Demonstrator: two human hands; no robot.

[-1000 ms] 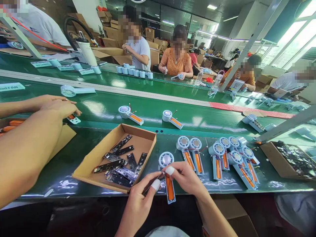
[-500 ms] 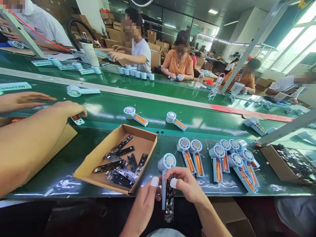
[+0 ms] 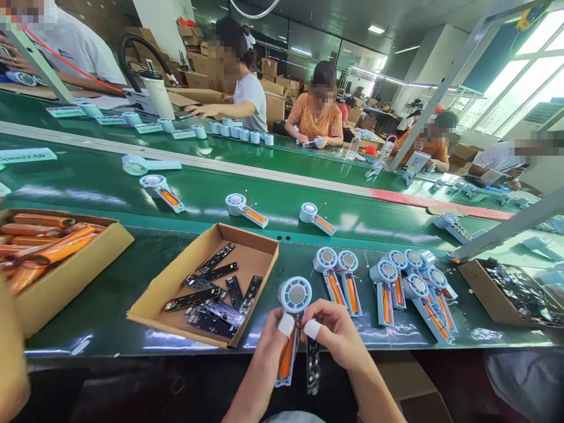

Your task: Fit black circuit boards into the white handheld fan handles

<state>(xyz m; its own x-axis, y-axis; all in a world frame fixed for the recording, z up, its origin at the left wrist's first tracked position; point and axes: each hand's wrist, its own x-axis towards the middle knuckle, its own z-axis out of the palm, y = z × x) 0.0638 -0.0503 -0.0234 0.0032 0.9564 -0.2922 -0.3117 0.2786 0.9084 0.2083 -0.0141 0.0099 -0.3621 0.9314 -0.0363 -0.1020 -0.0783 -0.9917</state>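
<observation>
At the table's front edge, my left hand (image 3: 269, 346) is closed around the handle of a light blue handheld fan (image 3: 296, 295). Its round head points away from me, and an orange battery (image 3: 286, 358) shows in the opened handle. My right hand (image 3: 337, 335) pinches a black circuit board (image 3: 312, 367), which hangs upright just right of the handle. Thin red wires (image 3: 298, 323) run between my two thumbs, both of which wear white finger covers. The exact grip on the wires is hidden by the fingers.
Left of my hands stands a cardboard tray (image 3: 154, 314) of loose circuit boards. Farther left is a box (image 3: 74, 288) of orange batteries. Several fan bodies (image 3: 386, 273) lie to the right, beside another box (image 3: 489, 299) of boards. Beyond runs a green conveyor (image 3: 211, 182) carrying fans. A co-worker's arm (image 3: 11, 352) enters at left.
The circuit board has moved right, off the fan handle, exposing the orange battery. The fan has turned to face me more. A co-worker's arms have withdrawn left, and another fan now lies on the conveyor.
</observation>
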